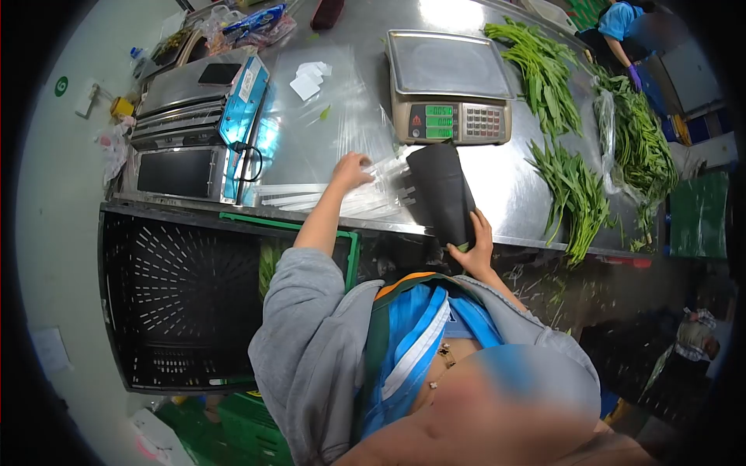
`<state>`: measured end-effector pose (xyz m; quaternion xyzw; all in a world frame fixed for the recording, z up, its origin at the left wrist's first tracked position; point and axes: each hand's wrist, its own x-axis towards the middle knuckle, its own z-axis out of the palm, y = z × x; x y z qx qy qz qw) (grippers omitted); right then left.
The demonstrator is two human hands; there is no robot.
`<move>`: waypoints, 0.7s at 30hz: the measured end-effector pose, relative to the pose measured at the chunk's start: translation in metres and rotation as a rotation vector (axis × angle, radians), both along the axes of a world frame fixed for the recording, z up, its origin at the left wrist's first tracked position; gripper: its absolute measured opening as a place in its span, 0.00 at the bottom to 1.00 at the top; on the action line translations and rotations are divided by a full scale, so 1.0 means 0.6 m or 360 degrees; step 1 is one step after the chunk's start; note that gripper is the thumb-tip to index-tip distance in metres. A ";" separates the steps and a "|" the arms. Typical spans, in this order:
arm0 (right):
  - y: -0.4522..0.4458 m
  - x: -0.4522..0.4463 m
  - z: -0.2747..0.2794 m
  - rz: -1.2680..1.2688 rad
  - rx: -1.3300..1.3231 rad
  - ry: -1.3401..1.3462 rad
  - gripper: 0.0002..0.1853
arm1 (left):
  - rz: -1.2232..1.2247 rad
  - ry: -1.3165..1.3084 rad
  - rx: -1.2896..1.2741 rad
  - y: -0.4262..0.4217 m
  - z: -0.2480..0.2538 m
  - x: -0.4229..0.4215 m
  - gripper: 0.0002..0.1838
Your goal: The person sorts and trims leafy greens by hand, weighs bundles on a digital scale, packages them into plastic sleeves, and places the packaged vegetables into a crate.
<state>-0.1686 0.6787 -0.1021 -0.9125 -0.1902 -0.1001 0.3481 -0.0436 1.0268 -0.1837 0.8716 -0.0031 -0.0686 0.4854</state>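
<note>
Standing at the left end of a metal surface (509,194), a blue-sided machine (247,85) overlooks a black crate (186,326) set below the edge. Just right of them, a person's left hand (353,172) bends over clear plastic bags (342,105) spread in a loose, slippery layer. Its fingers are curled and close to one another; from here one cannot tell whether they pinch a bag or only rest on it. Such thin film seems best parted with the fingertips, one layer at its edge, so that the pile does not slide along.

To the right of that hand, and apart from it, a black wrap (441,190) leans over the front edge of the surface, its upper end before a scale (447,70) with lit green digits; whether the two touch is unclear. The right hand (478,245) is closed around the wrap's lower right side, thumb in front. A steady, light hold there would likely keep it from unrolling or creasing.

Farther right, leafy greens (575,198) lie in bunches, well apart from both hands. Beyond them, at far right, a co-worker's gloved hand (635,78) hangs beside another heap.
</note>
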 end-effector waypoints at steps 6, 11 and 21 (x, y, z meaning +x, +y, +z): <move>0.001 -0.006 -0.005 -0.0114 0.0008 -0.0027 0.43 | 0.0735 -0.0131 -0.0172 0.012 -0.011 -0.009 0.11; -0.002 -0.025 -0.015 -0.0128 -0.0014 -0.0038 0.44 | 0.0547 0.0122 0.0459 0.007 0.014 -0.014 0.09; 0.022 -0.007 0.008 0.0554 -0.0371 -0.0106 0.40 | 0.0011 -0.0163 0.0475 -0.015 0.064 -0.012 0.09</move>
